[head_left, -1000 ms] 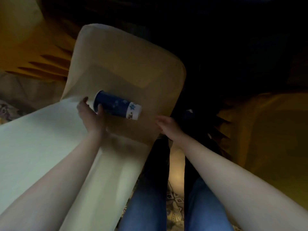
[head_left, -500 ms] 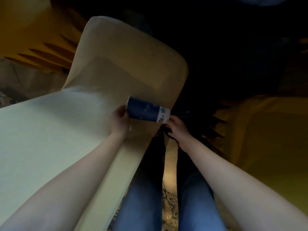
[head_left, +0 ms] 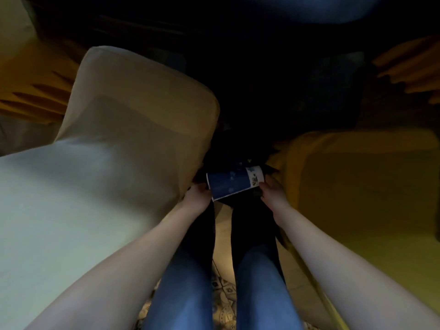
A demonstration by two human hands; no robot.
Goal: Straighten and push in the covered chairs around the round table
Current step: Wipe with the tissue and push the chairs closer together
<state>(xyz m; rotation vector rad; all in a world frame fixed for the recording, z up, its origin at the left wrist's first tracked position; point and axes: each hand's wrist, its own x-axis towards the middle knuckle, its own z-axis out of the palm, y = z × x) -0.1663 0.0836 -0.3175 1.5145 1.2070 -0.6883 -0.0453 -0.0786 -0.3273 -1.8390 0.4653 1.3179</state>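
Both hands now holding blue cup btwn chairs: left hand, right hand fingers curled on ends; we're moving it off cream chair.

Both bare forearms extend forward and converge low at centre. The left hand and right hand face each other, fingers curled, gripping one cup between them.

We see both forearms bare from the frame's lower edge up to the hands, with no sleeve showing. The left hand and the right hand carry no visible ring, watch or glove. Our legs wear blue jeans, dark from the knee down.
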